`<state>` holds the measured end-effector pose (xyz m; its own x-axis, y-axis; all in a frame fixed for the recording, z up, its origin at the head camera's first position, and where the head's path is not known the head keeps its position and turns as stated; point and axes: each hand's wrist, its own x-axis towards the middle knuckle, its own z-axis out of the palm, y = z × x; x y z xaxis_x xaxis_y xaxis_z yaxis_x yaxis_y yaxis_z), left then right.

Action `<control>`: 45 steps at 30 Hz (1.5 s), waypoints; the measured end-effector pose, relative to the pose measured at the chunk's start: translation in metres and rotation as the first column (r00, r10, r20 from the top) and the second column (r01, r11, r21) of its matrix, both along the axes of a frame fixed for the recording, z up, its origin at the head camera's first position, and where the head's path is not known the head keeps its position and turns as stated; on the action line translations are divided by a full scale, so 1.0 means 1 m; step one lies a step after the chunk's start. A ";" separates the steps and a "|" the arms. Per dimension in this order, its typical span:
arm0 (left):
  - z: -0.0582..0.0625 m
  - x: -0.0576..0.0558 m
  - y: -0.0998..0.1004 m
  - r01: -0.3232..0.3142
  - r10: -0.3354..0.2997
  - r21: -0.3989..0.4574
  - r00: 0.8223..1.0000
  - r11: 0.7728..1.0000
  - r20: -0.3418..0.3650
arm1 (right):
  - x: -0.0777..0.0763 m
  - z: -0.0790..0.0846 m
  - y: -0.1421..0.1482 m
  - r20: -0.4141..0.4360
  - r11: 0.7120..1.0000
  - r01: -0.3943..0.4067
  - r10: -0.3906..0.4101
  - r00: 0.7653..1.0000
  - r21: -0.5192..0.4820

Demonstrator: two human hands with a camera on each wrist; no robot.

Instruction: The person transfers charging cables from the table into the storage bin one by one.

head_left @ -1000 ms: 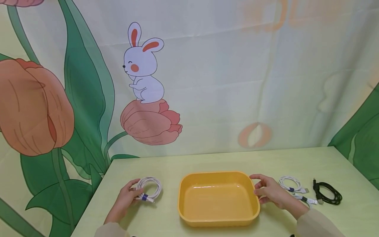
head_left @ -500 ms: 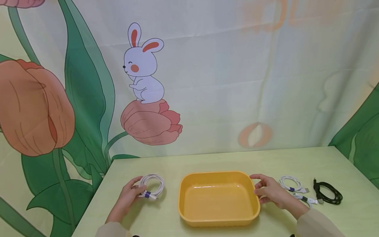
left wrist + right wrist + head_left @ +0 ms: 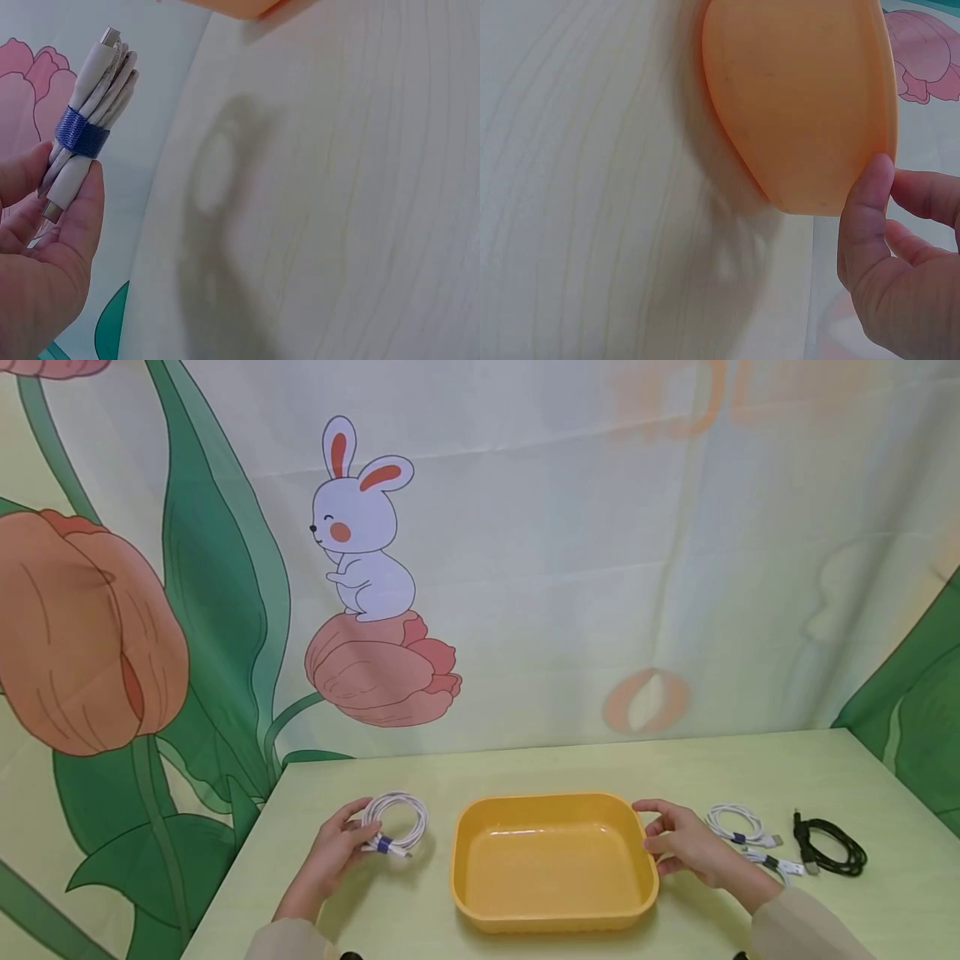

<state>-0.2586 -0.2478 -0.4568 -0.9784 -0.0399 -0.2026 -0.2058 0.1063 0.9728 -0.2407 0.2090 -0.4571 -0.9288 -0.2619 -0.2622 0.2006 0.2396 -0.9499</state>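
Note:
A coiled white charging cable (image 3: 405,820) with a blue strap is held up by my left hand (image 3: 332,852), left of the yellow tray (image 3: 555,922). The left wrist view shows the thumb and fingers pinching the lower end of the bundled cable (image 3: 94,97), just under its strap (image 3: 81,133); metal plugs show at both ends. My right hand (image 3: 686,843) grips the right edge of the tray. From the right wrist, one finger lies on the outer wall of the tray (image 3: 802,105) with others at its rim.
Right of the right hand lie two white coiled cables, one farther back (image 3: 738,822) and one nearer (image 3: 776,864), plus a black coiled cable (image 3: 828,847). A printed curtain (image 3: 525,568) hangs behind the pale table (image 3: 420,910).
My left hand has lifted the white cable slightly and carried it to the right, nearer the tray. The right hand and the tray have stayed in place.

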 end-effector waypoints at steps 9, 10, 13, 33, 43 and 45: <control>0.005 -0.001 0.010 0.032 -0.032 0.020 0.999 0.999 -0.013 | 0.000 0.001 0.001 -0.003 1.000 -0.007 0.007 1.000 -0.003; 0.005 -0.001 0.012 0.039 -0.038 0.018 0.999 0.999 -0.014 | 0.000 0.001 0.001 -0.005 1.000 -0.007 0.007 1.000 -0.002; 0.007 -0.001 0.017 0.049 -0.049 0.019 0.999 0.999 -0.018 | 0.001 0.002 0.000 -0.008 1.000 -0.005 0.005 1.000 0.001; 0.016 0.001 0.036 0.098 -0.095 0.078 0.995 0.992 -0.037 | 0.001 0.003 -0.001 -0.002 1.000 0.013 -0.013 1.000 0.017; 0.017 0.002 0.047 0.120 -0.118 0.067 0.992 0.990 -0.031 | -0.001 -0.001 -0.002 0.004 0.999 0.031 -0.031 1.000 0.023; 0.017 0.002 0.048 0.127 -0.125 0.074 0.992 0.989 -0.032 | -0.001 -0.001 -0.002 0.003 0.999 0.033 -0.033 0.999 0.023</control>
<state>-0.2563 -0.1995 -0.4402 -0.9798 0.0983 -0.1739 -0.1691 0.0550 0.9841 -0.2413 0.2074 -0.4578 -0.9358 -0.2252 -0.2711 0.2120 0.2549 -0.9435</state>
